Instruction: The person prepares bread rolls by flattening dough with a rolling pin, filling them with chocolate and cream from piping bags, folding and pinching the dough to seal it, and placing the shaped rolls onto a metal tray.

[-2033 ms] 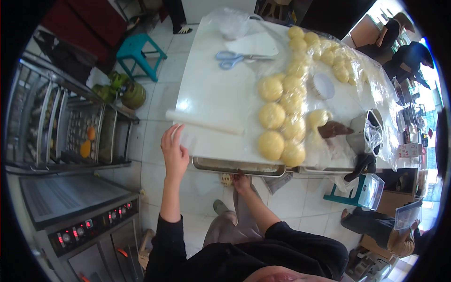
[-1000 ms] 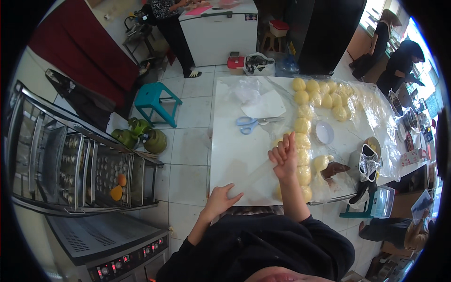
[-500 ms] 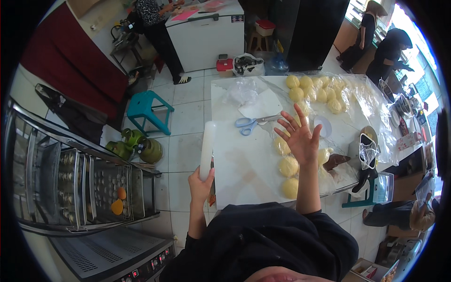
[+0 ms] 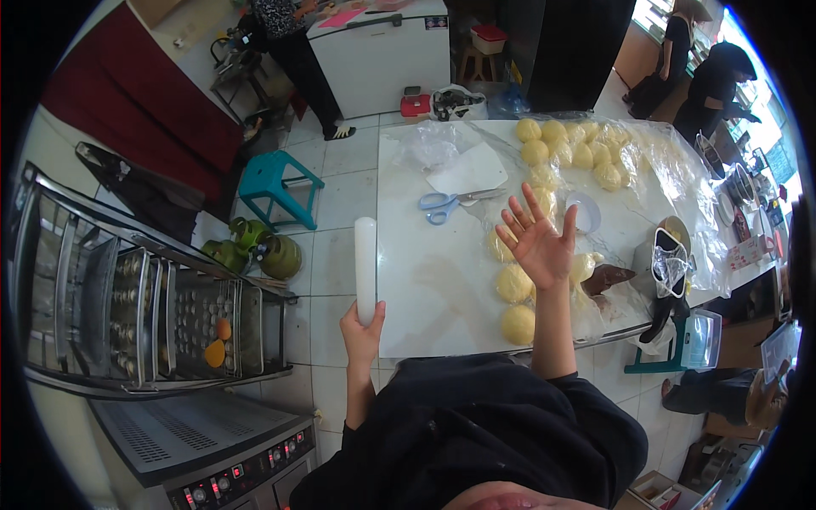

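Site: bakery kitchen, apparently commercial. Evidence: yellow dough balls (image 4: pixel 515 284), some under plastic film (image 4: pixel 667 157), along a white bench (image 4: pixel 421 280); rolling pin (image 4: pixel 365 272); loaded tray rack (image 4: pixel 132 393); steel oven (image 4: pixel 200 432) with lit controls (image 4: pixel 238 470); green gas cylinders (image 4: pixel 280 257); chest freezer (image 4: pixel 382 68) at back; several people (image 4: pixel 712 89) standing about the same room.

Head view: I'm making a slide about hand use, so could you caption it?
Left hand grips a white cylinder; the right hand is open near yellow dough balls.
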`<state>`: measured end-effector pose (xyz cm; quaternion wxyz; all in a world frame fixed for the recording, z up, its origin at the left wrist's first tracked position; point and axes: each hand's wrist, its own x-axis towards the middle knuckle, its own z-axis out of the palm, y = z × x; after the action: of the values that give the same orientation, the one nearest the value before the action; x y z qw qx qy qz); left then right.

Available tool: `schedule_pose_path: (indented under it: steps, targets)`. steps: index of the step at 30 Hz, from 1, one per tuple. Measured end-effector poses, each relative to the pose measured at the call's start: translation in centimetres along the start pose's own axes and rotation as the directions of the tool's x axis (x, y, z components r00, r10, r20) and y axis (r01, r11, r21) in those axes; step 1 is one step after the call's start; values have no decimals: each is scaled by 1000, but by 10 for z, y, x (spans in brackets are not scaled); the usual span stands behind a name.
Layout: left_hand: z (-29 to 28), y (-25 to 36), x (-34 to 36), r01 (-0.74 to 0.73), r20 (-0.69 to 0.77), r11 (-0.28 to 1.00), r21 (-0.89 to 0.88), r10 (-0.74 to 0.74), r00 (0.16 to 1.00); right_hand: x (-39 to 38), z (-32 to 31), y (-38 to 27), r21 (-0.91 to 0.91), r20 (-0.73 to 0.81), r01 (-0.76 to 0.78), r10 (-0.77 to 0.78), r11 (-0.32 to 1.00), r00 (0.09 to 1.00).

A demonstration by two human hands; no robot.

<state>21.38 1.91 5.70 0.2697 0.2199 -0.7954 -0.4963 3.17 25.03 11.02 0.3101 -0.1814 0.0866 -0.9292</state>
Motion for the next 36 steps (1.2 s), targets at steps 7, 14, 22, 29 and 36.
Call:
schedule_pose_path:
  steps: [7,14,22,29,36]
  targets:
    - [16,10,-9,132,-20,990,-42,-133,991,-1,-8,10,205,-120,-87,114,975,986]
    - [36,12,-3,-10,-33,1000,-5,10,999,9,-18,-3,287,-73,-119,145,951,987]
    - [47,20,15,-38,-16,999,-13,38,999,25,-21,-7,290,-71,-95,120,952,990]
    - [48,20,20,7,20,1000,20,-7,1000,23,-40,1,22,-55,70,-69,997,996]
    - [49,15,22,147,93,986,-75,-139,986,20,-39,1,271,-35,35,-26,962,999]
